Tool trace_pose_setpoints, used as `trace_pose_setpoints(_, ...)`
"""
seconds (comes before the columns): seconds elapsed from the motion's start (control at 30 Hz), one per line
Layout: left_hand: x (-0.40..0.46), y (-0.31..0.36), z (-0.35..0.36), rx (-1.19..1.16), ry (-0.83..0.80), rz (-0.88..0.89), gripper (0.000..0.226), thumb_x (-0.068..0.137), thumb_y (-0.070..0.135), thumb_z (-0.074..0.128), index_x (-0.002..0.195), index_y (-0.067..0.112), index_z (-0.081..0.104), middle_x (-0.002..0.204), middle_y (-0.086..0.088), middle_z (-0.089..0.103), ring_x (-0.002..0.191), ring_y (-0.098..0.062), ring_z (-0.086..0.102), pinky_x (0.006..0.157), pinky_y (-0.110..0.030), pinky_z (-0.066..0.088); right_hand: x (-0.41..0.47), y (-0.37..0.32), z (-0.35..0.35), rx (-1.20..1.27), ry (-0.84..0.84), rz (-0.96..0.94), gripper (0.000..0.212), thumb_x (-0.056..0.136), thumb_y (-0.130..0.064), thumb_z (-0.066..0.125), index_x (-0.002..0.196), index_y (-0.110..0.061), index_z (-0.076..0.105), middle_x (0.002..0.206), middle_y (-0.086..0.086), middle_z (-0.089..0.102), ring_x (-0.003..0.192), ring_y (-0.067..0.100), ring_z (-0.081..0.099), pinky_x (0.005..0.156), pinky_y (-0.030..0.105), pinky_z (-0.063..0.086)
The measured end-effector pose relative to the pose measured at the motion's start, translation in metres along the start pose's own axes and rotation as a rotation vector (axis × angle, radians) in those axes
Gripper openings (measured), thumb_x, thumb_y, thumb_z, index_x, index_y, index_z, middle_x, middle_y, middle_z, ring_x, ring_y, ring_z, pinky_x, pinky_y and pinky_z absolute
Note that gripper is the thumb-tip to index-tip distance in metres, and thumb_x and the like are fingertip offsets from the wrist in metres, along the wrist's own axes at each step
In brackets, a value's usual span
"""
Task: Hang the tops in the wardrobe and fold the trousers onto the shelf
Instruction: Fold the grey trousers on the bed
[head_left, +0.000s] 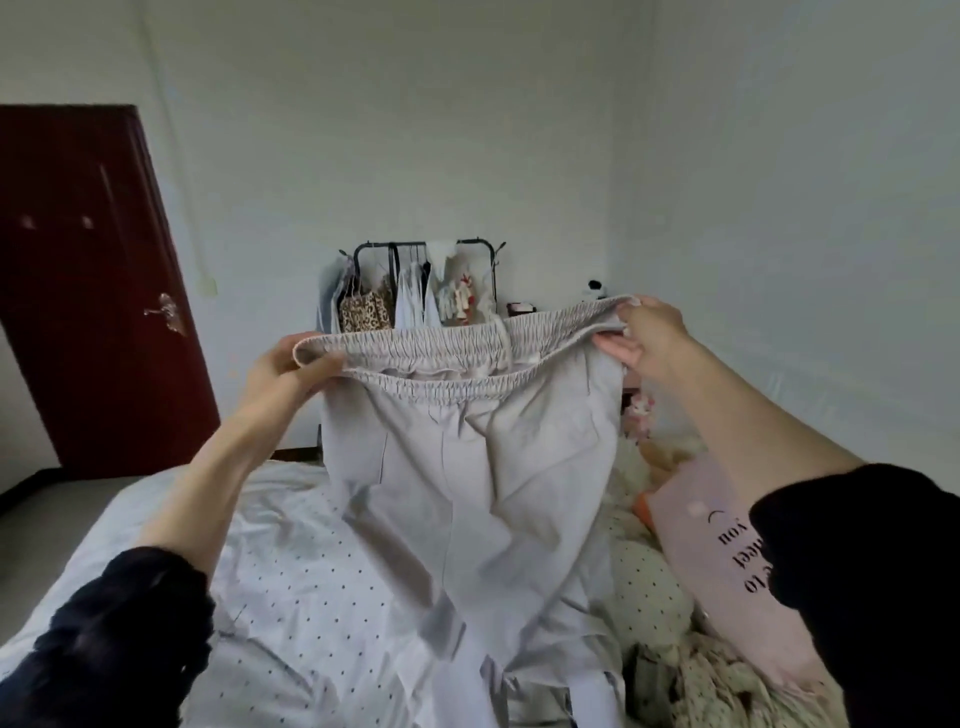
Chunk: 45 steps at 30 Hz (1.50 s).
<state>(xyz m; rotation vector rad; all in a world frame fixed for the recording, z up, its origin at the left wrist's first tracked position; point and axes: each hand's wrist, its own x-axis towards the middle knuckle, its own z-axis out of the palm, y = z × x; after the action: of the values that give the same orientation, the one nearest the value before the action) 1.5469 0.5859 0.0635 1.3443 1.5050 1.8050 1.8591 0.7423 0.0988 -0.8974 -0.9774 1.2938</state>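
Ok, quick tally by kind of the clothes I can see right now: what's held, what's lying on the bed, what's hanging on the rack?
Trousers held up by both hands: 1, grey trousers, left hand, right hand.
Tops lying on the bed: 1, pink top.
Garments hanging on the rack: at least 3, leopard top, white top, white patterned piece; more are too small to tell.
Total: 5.

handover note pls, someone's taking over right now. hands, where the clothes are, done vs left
Left hand grips the left end of the grey trousers waistband; right hand pinches the right end.
Trousers are held up over the bed, legs trailing onto it, not yet folded.
Clothes rack by the far wall already carries hung garments.
Pink top and more clothes lie at the right of the bed.
Left: fold the trousers, shelve them, hang the remaining tops. No shelf in view.
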Motion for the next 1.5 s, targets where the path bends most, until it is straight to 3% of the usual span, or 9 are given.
trace_pose_setpoints(0.23, -0.033, -0.038, 0.004, 0.633, -0.155, 0.039, 0.017, 0.076, 0.016, 0.076, 0.071, 0.026, 0.064, 0.076, -0.002, 0.066, 0.059, -0.008, 0.055, 0.055, -0.009, 0.04, -0.002, 0.03, -0.015, -0.094, 0.013, 0.044, 0.015, 0.094, -0.001, 0.047, 0.094, -0.013, 0.057, 0.074, 0.006, 0.055, 0.046, 0.01, 0.055, 0.038, 0.018, 0.048)
trace_pose_setpoints(0.37, -0.033, -0.042, 0.006, 0.828, -0.029, -0.081, 0.021, 0.085, 0.024, 0.066, 0.075, 0.011, 0.053, 0.067, -0.004, 0.054, 0.066, -0.024, 0.052, 0.055, -0.031, 0.038, 0.002, 0.036, -0.016, -0.098, 0.084, 0.001, 0.022, 0.09, 0.005, 0.052, 0.097, -0.014, 0.061, 0.078, 0.005, 0.058, 0.066, 0.015, 0.053, 0.038, 0.015, 0.047)
trace_pose_setpoints(0.57, -0.026, -0.038, 0.008, 0.273, 0.195, -0.131, 0.017, 0.082, 0.009, 0.05, 0.066, 0.009, 0.046, 0.06, -0.003, 0.042, 0.057, -0.018, 0.037, 0.051, -0.03, 0.028, 0.003, 0.04, -0.033, -0.177, 0.073, 0.1, 0.021, 0.083, 0.011, 0.05, 0.088, -0.009, 0.056, 0.087, 0.009, 0.057, 0.068, 0.014, 0.056, 0.052, 0.02, 0.05)
trace_pose_setpoints(0.73, -0.033, -0.038, 0.002, -0.067, -0.175, -0.261, 0.028, 0.091, 0.035, 0.05, 0.092, 0.01, 0.063, 0.087, -0.005, 0.069, 0.084, -0.017, 0.064, 0.077, -0.026, 0.045, -0.009, 0.044, -0.054, -0.537, -0.154, 0.308, 0.028, 0.085, 0.005, 0.049, 0.111, -0.004, 0.05, 0.108, 0.014, 0.053, 0.071, 0.026, 0.066, 0.049, 0.026, 0.054)
trace_pose_setpoints(0.83, -0.039, -0.046, 0.002, 0.008, -0.375, -0.258, 0.047, 0.085, 0.038, 0.057, 0.11, -0.003, 0.061, 0.106, -0.017, 0.069, 0.103, -0.029, 0.064, 0.094, -0.039, 0.046, -0.013, 0.059, -0.059, -0.466, -0.187, 0.384, 0.031, 0.088, 0.01, 0.045, 0.115, -0.003, 0.05, 0.117, 0.015, 0.054, 0.089, 0.032, 0.066, 0.061, 0.037, 0.06)
trace_pose_setpoints(0.97, -0.041, -0.056, 0.002, 0.295, -0.146, -0.299, 0.023, 0.087, 0.026, 0.063, 0.094, 0.006, 0.07, 0.09, -0.01, 0.072, 0.09, -0.025, 0.066, 0.078, -0.031, 0.049, -0.01, 0.079, -0.058, -0.201, -0.081, 0.44, 0.019, 0.092, 0.009, 0.043, 0.082, -0.007, 0.044, 0.091, 0.013, 0.055, 0.077, 0.021, 0.056, 0.081, 0.033, 0.051)
trace_pose_setpoints(1.23, -0.044, -0.072, 0.001, 0.168, 0.21, -0.275, 0.013, 0.087, 0.013, 0.06, 0.077, 0.005, 0.06, 0.062, -0.005, 0.044, 0.063, -0.019, 0.042, 0.058, -0.03, 0.035, 0.001, 0.082, -0.053, -0.544, -0.182, 0.356, 0.024, 0.089, 0.009, 0.044, 0.111, -0.001, 0.047, 0.099, 0.017, 0.059, 0.067, 0.019, 0.062, 0.037, 0.017, 0.026)
trace_pose_setpoints(1.37, -0.045, -0.077, -0.007, 0.201, 0.207, -0.2, 0.011, 0.088, 0.009, 0.056, 0.083, 0.007, 0.066, 0.084, -0.005, 0.061, 0.083, -0.016, 0.052, 0.068, -0.019, 0.039, -0.006, 0.075, -0.063, -0.804, -0.398, 0.343, 0.013, 0.089, 0.002, 0.049, 0.101, 0.005, 0.055, 0.094, 0.021, 0.064, 0.065, 0.022, 0.064, 0.044, 0.021, 0.037)
trace_pose_setpoints(1.5, -0.046, -0.079, -0.01, 0.193, 0.202, -0.176, 0.019, 0.092, 0.025, 0.057, 0.077, 0.014, 0.061, 0.079, 0.001, 0.055, 0.082, -0.011, 0.048, 0.068, -0.016, 0.035, -0.011, 0.074, -0.073, -0.697, -0.645, 0.414, 0.021, 0.089, 0.0, 0.049, 0.102, 0.002, 0.064, 0.093, 0.017, 0.067, 0.07, 0.02, 0.058, 0.057, 0.023, 0.043)
